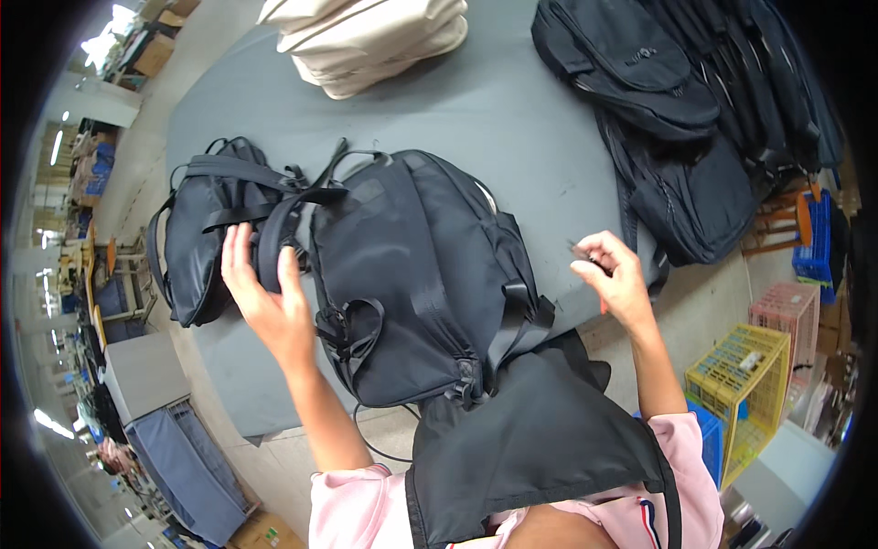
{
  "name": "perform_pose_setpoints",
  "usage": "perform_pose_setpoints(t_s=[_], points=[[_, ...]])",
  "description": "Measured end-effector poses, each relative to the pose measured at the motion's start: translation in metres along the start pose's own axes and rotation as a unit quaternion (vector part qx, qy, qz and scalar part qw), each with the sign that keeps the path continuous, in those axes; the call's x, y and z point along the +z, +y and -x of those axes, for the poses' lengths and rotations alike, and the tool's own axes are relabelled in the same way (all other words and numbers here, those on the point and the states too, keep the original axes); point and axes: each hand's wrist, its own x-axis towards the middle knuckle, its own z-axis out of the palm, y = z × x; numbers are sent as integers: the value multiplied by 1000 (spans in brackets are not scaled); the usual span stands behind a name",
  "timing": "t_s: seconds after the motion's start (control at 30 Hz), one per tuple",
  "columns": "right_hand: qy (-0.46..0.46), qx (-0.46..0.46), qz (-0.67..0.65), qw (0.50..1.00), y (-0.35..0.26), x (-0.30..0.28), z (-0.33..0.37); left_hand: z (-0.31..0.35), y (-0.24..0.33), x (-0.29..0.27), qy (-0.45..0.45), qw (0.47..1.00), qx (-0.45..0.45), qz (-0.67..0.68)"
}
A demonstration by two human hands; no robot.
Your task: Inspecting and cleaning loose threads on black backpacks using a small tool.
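Note:
A black backpack (375, 247) lies flat in front of me, its straps and buckles loose around its edges. A second, smaller-looking black bag (197, 238) sits against its left side. My left hand (270, 306) is open at the gap between the two, thumb and fingers apart, with a padded black strap (272, 242) between them; whether it touches the strap I cannot tell. To the right of the backpack, my right hand (615, 279) is closed around a small dark pointed tool (582, 253) with an orange end. Its fingers hide most of the tool.
The bags rest on a grey-covered table (540, 183). Cream bags (370, 41) are stacked at the far edge. Several black backpacks (686, 119) are piled at the far right. Yellow (741, 366) and pink crates (788, 316) stand on the floor to the right.

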Motion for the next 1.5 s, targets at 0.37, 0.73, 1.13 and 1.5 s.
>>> perform_pose_setpoints(t_s=[0.37, 0.73, 1.13, 1.5], points=[[-161, -175, 124, 963, -39, 121, -56, 52, -15, 5, -611, 776, -156, 15], [-272, 183, 44, 944, 33, 100, -138, 26, -246, 61, -327, 843, -378, 199], [151, -328, -169, 917, -144, 34, -103, -76, -35, -48, 113, 985, -42, 124], [296, -380, 90, 872, -219, -184, -80, -151, 120, 43, -272, 568, -249, 736]])
